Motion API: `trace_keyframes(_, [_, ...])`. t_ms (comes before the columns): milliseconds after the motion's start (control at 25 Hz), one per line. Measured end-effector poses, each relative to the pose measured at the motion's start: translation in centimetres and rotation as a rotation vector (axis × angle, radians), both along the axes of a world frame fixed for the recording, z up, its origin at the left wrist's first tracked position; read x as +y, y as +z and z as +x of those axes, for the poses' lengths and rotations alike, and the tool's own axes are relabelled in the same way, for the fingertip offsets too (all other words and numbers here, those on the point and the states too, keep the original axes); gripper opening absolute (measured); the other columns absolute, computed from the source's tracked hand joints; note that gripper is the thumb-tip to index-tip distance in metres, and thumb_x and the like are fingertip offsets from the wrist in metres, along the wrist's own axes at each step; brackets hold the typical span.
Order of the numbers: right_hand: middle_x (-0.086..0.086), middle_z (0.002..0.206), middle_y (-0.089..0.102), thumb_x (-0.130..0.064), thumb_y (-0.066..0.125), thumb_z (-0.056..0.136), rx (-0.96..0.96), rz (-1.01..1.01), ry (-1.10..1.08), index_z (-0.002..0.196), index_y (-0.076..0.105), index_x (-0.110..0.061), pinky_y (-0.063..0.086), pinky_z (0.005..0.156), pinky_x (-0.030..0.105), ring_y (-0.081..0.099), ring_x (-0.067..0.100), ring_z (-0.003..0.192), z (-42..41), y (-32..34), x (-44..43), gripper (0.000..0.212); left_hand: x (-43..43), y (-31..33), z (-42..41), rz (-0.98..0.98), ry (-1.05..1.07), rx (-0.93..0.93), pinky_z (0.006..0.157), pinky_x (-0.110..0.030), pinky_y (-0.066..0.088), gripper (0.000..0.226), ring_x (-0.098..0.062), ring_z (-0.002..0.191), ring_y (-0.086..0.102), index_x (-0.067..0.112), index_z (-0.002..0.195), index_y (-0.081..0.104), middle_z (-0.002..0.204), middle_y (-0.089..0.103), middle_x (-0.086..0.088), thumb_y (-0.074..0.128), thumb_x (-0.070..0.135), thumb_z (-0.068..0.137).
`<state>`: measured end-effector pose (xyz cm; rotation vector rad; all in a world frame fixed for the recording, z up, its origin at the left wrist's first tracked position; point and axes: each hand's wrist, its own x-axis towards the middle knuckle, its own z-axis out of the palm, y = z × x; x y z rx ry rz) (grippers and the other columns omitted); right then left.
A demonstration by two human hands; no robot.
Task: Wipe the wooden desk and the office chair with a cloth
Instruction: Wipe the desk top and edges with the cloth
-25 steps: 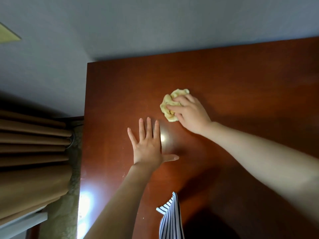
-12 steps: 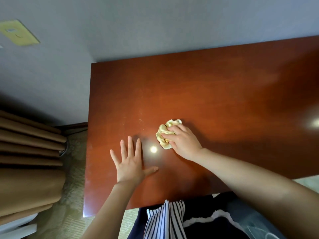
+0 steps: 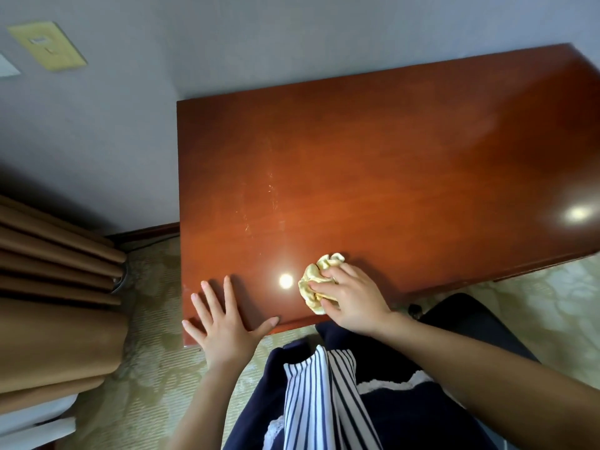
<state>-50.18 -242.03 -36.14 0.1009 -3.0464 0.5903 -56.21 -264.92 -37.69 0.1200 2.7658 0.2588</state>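
Wooden desk (image 3: 389, 173), near edge: right hand (image 3: 354, 303) grips the bunched cloth (image 3: 316, 280) in curled fingers, left hand (image 3: 227, 326) lies flat, fingers wide; desk wiping apparently underway, chair remaining.

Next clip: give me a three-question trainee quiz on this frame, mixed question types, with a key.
1. True or false: the left hand holds the cloth.
2. Where on the desk is the cloth? A. at the far edge by the wall; B. near the front edge; C. at the right end.
3. Fill in: the left hand rests at the desk's near left corner with its fingers ____.

Key: 1. False, the right hand grips it. 2. B. 3. spread.
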Motion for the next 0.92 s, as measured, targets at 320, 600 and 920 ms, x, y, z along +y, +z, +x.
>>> trace_keyframes(320, [0.002, 0.114, 0.057, -0.027, 0.057, 0.09, -0.174, 0.071, 0.072, 0.118, 0.065, -0.028, 0.044, 0.089, 0.036, 0.046, 0.023, 0.115, -2.8, 1.7, -5.5, 0.029, -4.8, -0.6, 0.2, 0.322, 0.344, -0.044, 0.111, -0.063, 0.004, 0.124, -0.021, 0.146, 0.007, 0.012, 0.15, -0.004, 0.159, 0.004, -0.003, 0.075, 0.058, 0.066])
trace_keyframes(600, [0.001, 0.117, 0.048, -0.026, 0.052, 0.091, -0.19, 0.184, 0.223, 0.119, 0.062, -0.027, 0.034, 0.086, 0.031, 0.036, 0.022, 0.12, -7.8, 1.2, -15.1, 0.029, -5.8, -0.3, 0.1, 0.364, 0.346, -0.098, 0.11, -0.06, 0.012, 0.111, -0.018, 0.143, 0.016, 0.019, 0.151, -0.003, 0.158, 0.01, 0.006, 0.072, 0.05, 0.076])
trace_keyframes(920, [0.001, 0.105, 0.06, -0.027, 0.066, 0.083, -0.094, 0.157, 0.138, 0.11, 0.067, -0.03, 0.045, 0.084, 0.036, 0.052, 0.026, 0.11, -4.6, 0.8, -5.8, 0.028, -6.5, -0.5, -0.4, 0.603, 0.36, -0.15, 0.109, -0.055, 0.027, 0.112, -0.026, 0.135, 0.031, 0.018, 0.15, 0.009, 0.151, 0.026, -0.005, 0.083, 0.039, 0.068])
